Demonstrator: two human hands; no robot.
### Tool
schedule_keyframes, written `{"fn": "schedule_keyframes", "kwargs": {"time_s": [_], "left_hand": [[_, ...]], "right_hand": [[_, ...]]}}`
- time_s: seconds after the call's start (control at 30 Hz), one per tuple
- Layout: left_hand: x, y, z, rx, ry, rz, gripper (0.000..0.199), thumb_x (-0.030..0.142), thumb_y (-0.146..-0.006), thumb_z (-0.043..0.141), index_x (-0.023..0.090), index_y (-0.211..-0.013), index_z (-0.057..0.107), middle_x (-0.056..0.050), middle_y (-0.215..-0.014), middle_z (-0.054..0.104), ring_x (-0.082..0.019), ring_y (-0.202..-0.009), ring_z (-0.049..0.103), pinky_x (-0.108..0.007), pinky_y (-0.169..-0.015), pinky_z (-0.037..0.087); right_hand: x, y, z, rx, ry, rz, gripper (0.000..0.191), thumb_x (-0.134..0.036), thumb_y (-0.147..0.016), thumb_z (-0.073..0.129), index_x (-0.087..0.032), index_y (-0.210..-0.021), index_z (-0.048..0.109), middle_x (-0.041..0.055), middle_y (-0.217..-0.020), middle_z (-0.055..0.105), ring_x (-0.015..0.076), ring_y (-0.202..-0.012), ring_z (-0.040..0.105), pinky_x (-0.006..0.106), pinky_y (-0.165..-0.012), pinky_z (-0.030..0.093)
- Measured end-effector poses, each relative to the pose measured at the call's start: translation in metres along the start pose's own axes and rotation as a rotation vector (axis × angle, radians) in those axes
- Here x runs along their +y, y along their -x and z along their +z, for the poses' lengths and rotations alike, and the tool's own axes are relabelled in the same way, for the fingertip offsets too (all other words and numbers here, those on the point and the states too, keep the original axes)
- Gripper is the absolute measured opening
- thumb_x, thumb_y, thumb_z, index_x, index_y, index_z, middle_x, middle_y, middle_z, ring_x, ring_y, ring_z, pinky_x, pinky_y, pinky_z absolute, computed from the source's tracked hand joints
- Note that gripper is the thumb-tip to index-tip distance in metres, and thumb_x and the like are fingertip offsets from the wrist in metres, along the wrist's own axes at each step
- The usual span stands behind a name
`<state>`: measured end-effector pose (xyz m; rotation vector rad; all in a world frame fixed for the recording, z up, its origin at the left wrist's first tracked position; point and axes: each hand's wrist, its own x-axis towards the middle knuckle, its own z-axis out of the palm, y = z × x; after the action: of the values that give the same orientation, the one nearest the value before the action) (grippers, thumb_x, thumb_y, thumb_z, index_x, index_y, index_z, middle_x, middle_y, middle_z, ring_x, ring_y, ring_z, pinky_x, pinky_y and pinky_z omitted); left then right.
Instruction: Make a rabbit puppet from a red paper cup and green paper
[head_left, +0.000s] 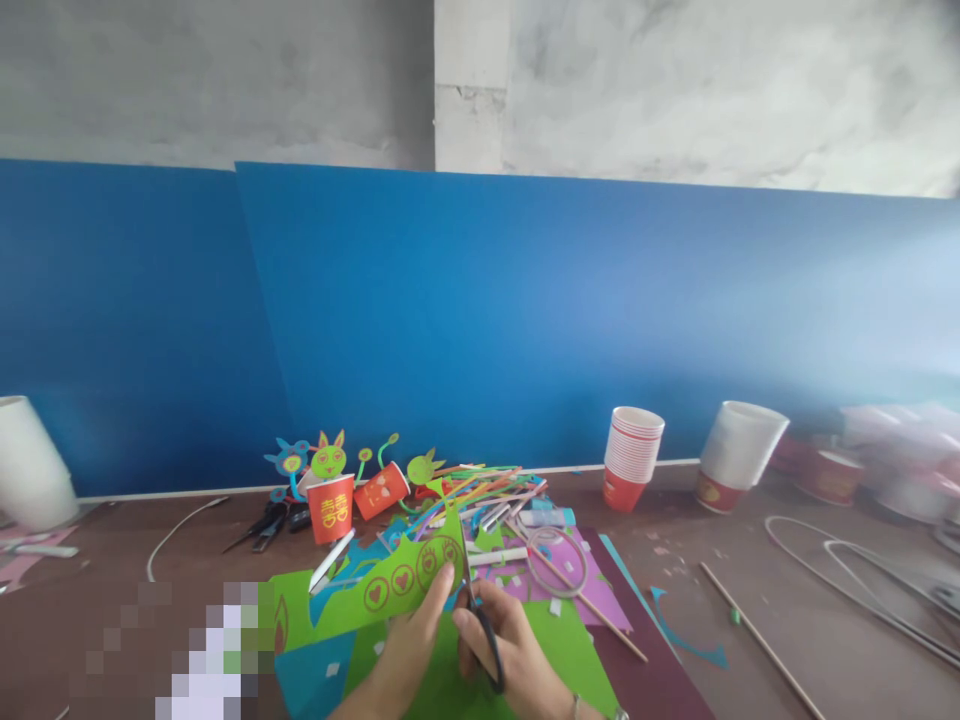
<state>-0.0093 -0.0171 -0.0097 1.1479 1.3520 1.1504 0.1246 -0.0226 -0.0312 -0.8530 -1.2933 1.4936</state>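
Note:
A strip of green paper (397,590) with drawn circles and hearts is held by my left hand (415,635), its thumb lying on the strip near the right end. My right hand (506,640) is closed around the black-handled scissors (491,645), whose blades point up at the strip's right end. Beneath my hands lie a green sheet (559,645), a blue sheet (307,685) and a dark maroon sheet (649,665). A white marker (332,560) rests by the strip's upper edge.
Behind are red cups (331,508) with paper animal figures and a pile of coloured sticks (487,490). Stacked paper cups (634,455) stand at right. A wooden stick (757,638) and a looped cable (847,575) lie further right. A blue partition (487,320) borders the table.

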Motion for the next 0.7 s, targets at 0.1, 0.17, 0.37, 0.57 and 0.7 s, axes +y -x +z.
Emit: {"fn": "schedule_keyframes", "kwargs": {"time_s": [0.1, 0.17, 0.37, 0.57, 0.7], "left_hand": [[0.004, 0.001, 0.001, 0.016, -0.007, 0.042, 0.033, 0.043, -0.070, 0.064, 0.018, -0.092, 0.071, -0.008, -0.117, 0.065, -0.031, -0.128, 0.041, -0.038, -0.110, 0.026], [0.006, 0.001, 0.001, 0.013, -0.033, 0.065, 0.033, 0.043, -0.069, 0.065, 0.019, -0.090, 0.071, -0.008, -0.115, 0.066, -0.031, -0.128, 0.040, -0.040, -0.111, 0.023], [0.003, -0.002, 0.001, 0.021, -0.042, 0.019, 0.037, 0.044, -0.069, 0.064, 0.016, -0.092, 0.072, -0.011, -0.113, 0.067, -0.033, -0.124, 0.045, -0.040, -0.110, 0.025], [-0.003, -0.009, 0.008, 0.114, -0.029, -0.020, 0.040, 0.047, -0.069, 0.065, 0.018, -0.096, 0.072, -0.010, -0.113, 0.067, -0.034, -0.124, 0.045, -0.040, -0.108, 0.030], [-0.005, -0.010, 0.008, 0.130, -0.003, 0.006, 0.042, 0.048, -0.070, 0.064, 0.017, -0.097, 0.071, -0.010, -0.116, 0.065, -0.033, -0.126, 0.042, -0.040, -0.108, 0.031]], "right_hand": [[0.000, 0.000, -0.001, 0.007, 0.009, 0.009, 0.052, -0.063, -0.063, 0.070, -0.017, -0.076, 0.049, -0.0094, -0.041, 0.042, 0.0063, -0.035, 0.040, 0.016, -0.035, 0.030], [0.000, -0.001, -0.002, 0.010, 0.019, 0.015, 0.052, -0.063, -0.063, 0.069, -0.017, -0.077, 0.049, -0.0091, -0.040, 0.043, 0.0060, -0.035, 0.040, 0.016, -0.035, 0.030], [0.001, -0.002, -0.004, 0.019, 0.044, 0.025, 0.052, -0.063, -0.062, 0.069, -0.017, -0.077, 0.050, -0.0087, -0.039, 0.044, 0.0066, -0.033, 0.040, 0.016, -0.034, 0.028], [0.000, -0.001, -0.003, 0.016, 0.080, 0.047, 0.051, -0.063, -0.063, 0.069, -0.016, -0.077, 0.051, -0.0082, -0.038, 0.045, 0.0065, -0.033, 0.039, 0.016, -0.034, 0.028], [0.003, -0.001, -0.003, -0.008, 0.102, 0.056, 0.053, -0.065, -0.065, 0.066, -0.016, -0.076, 0.051, -0.0070, -0.040, 0.047, 0.0065, -0.033, 0.041, 0.015, -0.033, 0.027]]}}
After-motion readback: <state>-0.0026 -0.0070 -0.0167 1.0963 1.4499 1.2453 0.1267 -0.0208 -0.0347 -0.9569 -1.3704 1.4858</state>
